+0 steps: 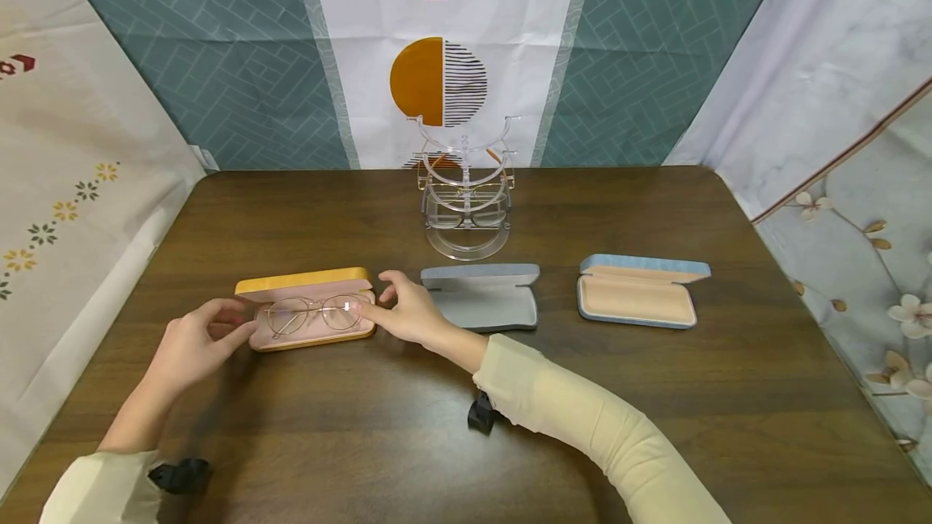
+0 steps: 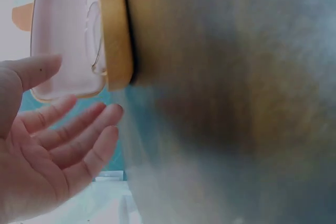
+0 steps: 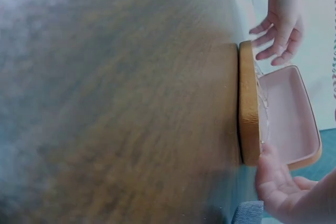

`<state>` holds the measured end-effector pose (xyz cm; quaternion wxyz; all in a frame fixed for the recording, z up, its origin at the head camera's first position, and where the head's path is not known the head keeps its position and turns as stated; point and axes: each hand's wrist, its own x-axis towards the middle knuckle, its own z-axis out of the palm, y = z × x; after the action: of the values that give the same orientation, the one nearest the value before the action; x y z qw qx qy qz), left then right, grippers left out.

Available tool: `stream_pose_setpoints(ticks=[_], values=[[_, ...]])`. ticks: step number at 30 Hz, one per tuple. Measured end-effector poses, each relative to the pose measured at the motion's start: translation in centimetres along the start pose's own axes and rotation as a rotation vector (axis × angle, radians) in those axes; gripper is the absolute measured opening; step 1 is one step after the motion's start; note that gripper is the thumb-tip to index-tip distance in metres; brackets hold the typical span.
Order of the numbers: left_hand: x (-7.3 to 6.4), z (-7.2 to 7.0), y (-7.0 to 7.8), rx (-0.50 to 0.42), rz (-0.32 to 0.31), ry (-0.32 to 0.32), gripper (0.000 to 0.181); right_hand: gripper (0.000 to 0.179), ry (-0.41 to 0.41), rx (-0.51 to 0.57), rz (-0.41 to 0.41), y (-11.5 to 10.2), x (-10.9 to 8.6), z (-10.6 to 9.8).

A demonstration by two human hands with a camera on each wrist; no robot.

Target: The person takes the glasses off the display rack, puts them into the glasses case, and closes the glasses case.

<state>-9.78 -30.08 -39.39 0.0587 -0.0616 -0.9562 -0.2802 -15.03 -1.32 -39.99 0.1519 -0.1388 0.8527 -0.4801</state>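
Near the left edge of the desk (image 1: 349, 419), the head view shows a yellow glasses case (image 1: 306, 279) standing with its lid raised and its pink lining exposed. A pair of thin-framed glasses (image 1: 315, 307) lies inside its base, lenses side by side. The left hand (image 1: 191, 346) is at the case's left end, fingers loosely bent and thumb reaching toward the rim; it holds nothing. The right hand (image 1: 409, 310) is at the other end, its thumb tip over the outer side of one lens and its index finger well apart from the thumb, by the lid's corner. Just right of it sits a raised-lid grey case (image 1: 480, 306), and nearer the desk's right edge a blue case (image 1: 637, 297), likewise raised. By the middle of the far edge rises a clear display stand (image 1: 467, 184) with glasses on its tiers.

From the left wrist, the left fingers are spread and relaxed, the thumb overlapping the pink lining of the lid; whether it touches cannot be told.

From the right wrist, the right thumb is at the end of the yellow base, beside the glasses; the other fingers are partly hidden. At the opposite end, the left fingers hang loosely apart.
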Motion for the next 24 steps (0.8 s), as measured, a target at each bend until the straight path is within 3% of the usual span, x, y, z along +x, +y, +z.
stream_pose_setpoints(ticks=[7,16,24], values=[[0.4,-0.5,-0.8,-0.063,-0.207,-0.083,0.068,0.071,-0.023,0.037,0.041,-0.3,0.4,0.0],[1.6,-0.2,0.2,-0.299,-0.255,-0.215,0.073,0.067,-0.012,0.086,0.089,-0.1,1.0,0.2],[2.6,-0.2,0.7,-0.354,-0.28,-0.238,0.072,0.066,-0.047,0.125,0.099,-0.4,1.9,0.8]])
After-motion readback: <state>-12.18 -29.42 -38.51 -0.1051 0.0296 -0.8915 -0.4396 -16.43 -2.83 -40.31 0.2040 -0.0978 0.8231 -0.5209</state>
